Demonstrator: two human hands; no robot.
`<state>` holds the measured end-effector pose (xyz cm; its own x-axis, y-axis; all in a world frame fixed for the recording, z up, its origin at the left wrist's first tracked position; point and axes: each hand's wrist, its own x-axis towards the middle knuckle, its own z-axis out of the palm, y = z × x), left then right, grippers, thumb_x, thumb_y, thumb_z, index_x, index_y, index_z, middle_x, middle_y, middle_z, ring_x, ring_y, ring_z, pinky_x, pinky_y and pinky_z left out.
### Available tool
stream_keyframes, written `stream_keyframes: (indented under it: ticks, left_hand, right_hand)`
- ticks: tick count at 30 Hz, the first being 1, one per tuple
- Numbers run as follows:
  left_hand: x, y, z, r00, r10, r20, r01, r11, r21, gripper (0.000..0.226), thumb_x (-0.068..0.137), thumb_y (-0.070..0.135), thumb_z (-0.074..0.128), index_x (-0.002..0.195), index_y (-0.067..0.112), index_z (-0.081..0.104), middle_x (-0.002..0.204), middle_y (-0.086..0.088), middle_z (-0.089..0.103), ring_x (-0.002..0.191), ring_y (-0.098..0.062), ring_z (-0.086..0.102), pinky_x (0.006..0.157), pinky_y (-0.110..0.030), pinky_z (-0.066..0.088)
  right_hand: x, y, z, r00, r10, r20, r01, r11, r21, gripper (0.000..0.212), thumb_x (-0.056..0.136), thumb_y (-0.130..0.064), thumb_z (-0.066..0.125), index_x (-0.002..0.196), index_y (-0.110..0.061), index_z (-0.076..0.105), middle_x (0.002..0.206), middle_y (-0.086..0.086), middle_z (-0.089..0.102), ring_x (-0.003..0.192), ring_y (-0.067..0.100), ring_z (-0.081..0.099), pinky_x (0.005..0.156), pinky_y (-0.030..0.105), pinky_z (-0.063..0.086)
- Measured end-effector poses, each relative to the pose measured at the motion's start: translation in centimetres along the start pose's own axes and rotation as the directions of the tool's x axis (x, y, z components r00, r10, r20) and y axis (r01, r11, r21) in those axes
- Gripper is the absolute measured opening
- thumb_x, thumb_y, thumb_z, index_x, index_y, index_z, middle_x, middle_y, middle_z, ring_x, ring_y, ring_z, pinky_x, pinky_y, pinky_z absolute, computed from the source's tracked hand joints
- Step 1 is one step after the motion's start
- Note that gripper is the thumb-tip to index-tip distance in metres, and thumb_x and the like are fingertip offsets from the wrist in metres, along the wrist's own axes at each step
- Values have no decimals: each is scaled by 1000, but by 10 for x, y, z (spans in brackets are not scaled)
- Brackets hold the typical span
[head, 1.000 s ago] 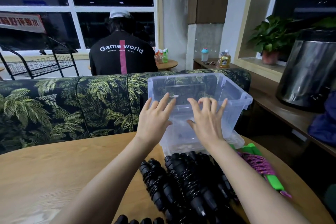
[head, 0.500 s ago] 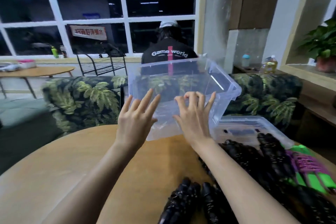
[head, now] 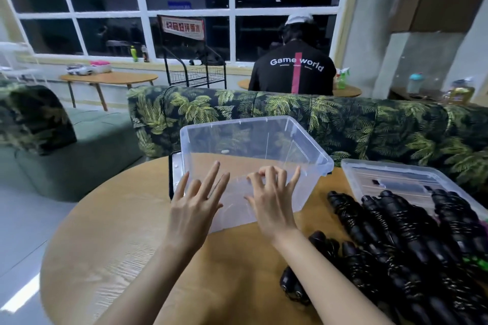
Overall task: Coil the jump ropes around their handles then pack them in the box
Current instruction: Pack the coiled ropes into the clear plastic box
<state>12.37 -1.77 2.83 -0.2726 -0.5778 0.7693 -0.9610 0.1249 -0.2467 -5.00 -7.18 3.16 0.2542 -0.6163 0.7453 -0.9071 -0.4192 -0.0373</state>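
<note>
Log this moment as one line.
box empty on table | left grip flat on near wall | right grip hooks near rim | coiled ropes unpacked | lid off

Bare wood of the bench (head: 111,258) lies open to the left of the box (head: 303,145) and in front of it. The box's mouth faces up, open from above. To its right, the lid (head: 390,177) and a heap of coiled black ropes (head: 409,240) crowd the bench. A leaf-print sofa (head: 369,124) stands close behind.
</note>
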Motion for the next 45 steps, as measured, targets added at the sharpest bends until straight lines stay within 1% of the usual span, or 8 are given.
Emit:
stream_keyframes:
  ticks: [4,10,17,22,28,33,41,45]
  left_hand:
    - [-5,11,-7,998,-43,-39,41,997,-62,63,79,48,78,131,15,63,145,-7,52,90,-27,65,102,-52,45]
    - [5,24,-34,920,-356,166,387,891,-237,67,97,64,25,136,21,58,156,-17,33,141,-43,33,112,-60,26]
    - [9,32,-23,847,-499,182,527,747,-406,72,84,-13,52,151,6,33,158,-33,-1,147,-47,8,114,-58,25]
    - [7,38,-13,830,-533,164,551,741,-384,76,78,-19,45,150,6,34,161,-26,1,147,-42,14,111,-65,22]
    - [10,36,1,837,-521,166,539,733,-414,78,79,-22,44,151,7,33,162,-23,0,150,-37,6,113,-67,17]
    - [16,29,6,842,-507,185,532,720,-446,79,80,-22,42,152,9,31,163,-22,-2,150,-35,4,113,-68,15]
    - [23,23,6,845,-491,213,528,697,-486,70,86,-16,47,152,7,32,161,-26,0,150,-37,6,112,-67,15]
    - [22,22,6,860,-464,214,503,697,-511,65,93,-2,55,152,8,31,162,-24,-3,150,-36,5,114,-67,16]
  right_hand:
    - [-18,12,-2,994,-92,-60,96,994,55,40,89,-53,56,110,-19,59,103,4,59,98,28,53,99,79,28]
    - [-58,23,-16,985,-106,-133,131,971,198,26,94,-19,45,112,-21,64,105,-3,62,105,23,52,105,78,17]
    - [-79,47,-26,979,-194,54,156,898,412,57,86,0,60,137,-24,53,130,-6,56,128,20,45,110,76,5]
    - [-104,60,-44,984,-35,173,-25,942,335,64,91,-16,64,149,-26,39,160,-2,27,151,21,15,119,59,10]
    - [-136,38,-62,878,376,296,-325,923,-208,75,74,-58,74,135,-17,59,124,21,58,93,38,58,65,45,53]
    - [-131,24,-59,777,402,484,-301,913,-274,87,82,-81,38,153,-31,29,152,15,28,113,38,44,82,44,47]
    - [-137,15,-51,784,420,458,-379,907,-183,70,82,-59,66,136,-25,38,159,13,19,128,41,41,85,45,55]
    - [-142,23,-53,792,454,409,-421,890,-175,83,58,-43,92,126,-24,48,136,16,55,102,35,64,49,35,56]
